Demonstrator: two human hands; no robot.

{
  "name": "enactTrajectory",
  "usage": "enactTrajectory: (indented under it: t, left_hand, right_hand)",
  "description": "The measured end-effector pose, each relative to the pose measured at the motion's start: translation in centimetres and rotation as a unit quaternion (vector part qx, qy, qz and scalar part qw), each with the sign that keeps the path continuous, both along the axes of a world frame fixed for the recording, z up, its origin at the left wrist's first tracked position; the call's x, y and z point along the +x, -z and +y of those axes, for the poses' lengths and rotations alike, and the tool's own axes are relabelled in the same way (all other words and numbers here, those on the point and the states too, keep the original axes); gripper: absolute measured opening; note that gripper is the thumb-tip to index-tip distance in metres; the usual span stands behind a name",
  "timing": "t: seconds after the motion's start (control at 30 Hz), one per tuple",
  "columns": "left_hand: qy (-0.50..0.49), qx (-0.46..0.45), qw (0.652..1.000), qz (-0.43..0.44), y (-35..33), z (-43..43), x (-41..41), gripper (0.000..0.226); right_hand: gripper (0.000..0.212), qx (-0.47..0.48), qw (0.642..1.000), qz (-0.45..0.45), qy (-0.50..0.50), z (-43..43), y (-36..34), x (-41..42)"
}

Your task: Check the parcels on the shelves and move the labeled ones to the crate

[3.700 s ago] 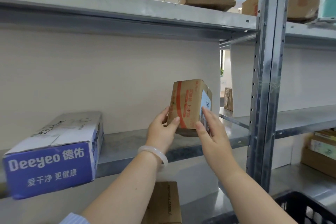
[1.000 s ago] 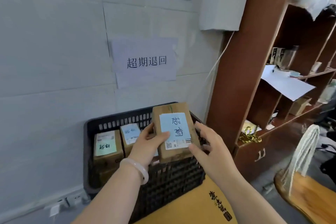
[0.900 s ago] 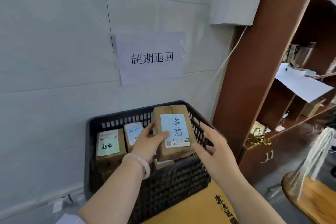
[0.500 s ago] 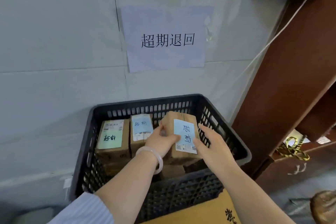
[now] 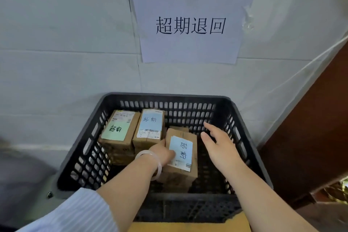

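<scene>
A black plastic crate [image 5: 243, 126] stands against the white wall. Inside it lies a brown parcel with a blue handwritten label [image 5: 183, 160], resting on other boxes. My left hand [image 5: 162, 151] grips its left edge, thumb on the label. My right hand [image 5: 218, 141] hovers just right of the parcel, fingers spread and off it. Two more labelled parcels stand at the back left of the crate: one with a green label [image 5: 117, 130] and one with a blue label [image 5: 150, 126].
A paper sign with printed characters [image 5: 190, 22] is taped to the wall above the crate. A brown wooden panel [image 5: 312, 130] rises at the right. A yellow cardboard surface [image 5: 190, 227] lies under the crate's front edge.
The parcel came from the metal shelf to the crate and has been lowered into it. My right hand has let go and drawn to the right; the left still holds the parcel.
</scene>
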State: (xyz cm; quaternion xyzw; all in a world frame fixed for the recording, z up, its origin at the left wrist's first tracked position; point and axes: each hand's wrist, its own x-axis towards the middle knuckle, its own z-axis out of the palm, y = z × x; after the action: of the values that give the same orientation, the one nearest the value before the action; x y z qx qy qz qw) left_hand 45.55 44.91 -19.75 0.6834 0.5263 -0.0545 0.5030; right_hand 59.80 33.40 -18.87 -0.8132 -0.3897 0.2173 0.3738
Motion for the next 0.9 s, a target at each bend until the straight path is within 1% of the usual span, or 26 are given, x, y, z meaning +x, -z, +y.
enactTrajectory:
  t: [0.07,0.13,0.23,0.33,0.47,0.5,0.53,0.6,0.77,0.9]
  left_hand:
    - [0.034,0.038,0.998,0.032,-0.3,0.2,-0.3,0.065]
    - [0.082,0.084,0.992,0.047,-0.8,0.2,-0.6,0.071]
    - [0.150,0.179,0.970,0.068,-1.3,0.2,-1.2,0.068]
    - [0.246,0.286,0.921,0.101,-1.4,0.0,-1.6,0.065]
    - [0.407,0.360,0.824,0.160,-0.9,-0.4,-0.6,0.071]
    - [0.426,0.371,0.807,0.174,-0.5,-0.2,-0.4,0.073]
    - [0.435,0.374,0.798,0.186,-0.1,0.0,-0.2,0.075]
    - [0.432,0.374,0.797,0.196,0.7,0.7,0.0,0.077]
    - [0.376,0.381,0.821,0.196,1.4,2.7,0.6,0.086]
    - [0.329,0.389,0.833,0.217,2.2,4.1,1.5,0.091]
  right_hand:
    - [0.047,-0.001,1.000,0.004,-0.018,0.4,0.3,0.4]
    - [0.047,-0.001,0.999,0.008,-0.033,0.8,0.6,0.5]
    - [0.046,-0.004,0.999,0.016,-0.045,1.1,1.1,0.6]
    - [0.044,-0.002,0.999,0.020,-0.050,1.2,1.5,0.7]
    - [0.043,-0.003,0.998,0.012,-0.057,1.0,1.6,0.6]
    - [0.043,-0.002,0.998,0.009,-0.059,0.9,1.6,0.6]
    - [0.044,0.000,0.998,0.007,-0.059,0.8,1.6,0.7]
    - [0.044,-0.001,0.998,0.007,-0.056,0.7,1.5,0.8]
    - [0.045,0.004,0.999,0.015,-0.047,0.5,1.4,0.7]
    - [0.049,-0.012,0.997,-0.016,-0.069,0.4,1.5,0.6]
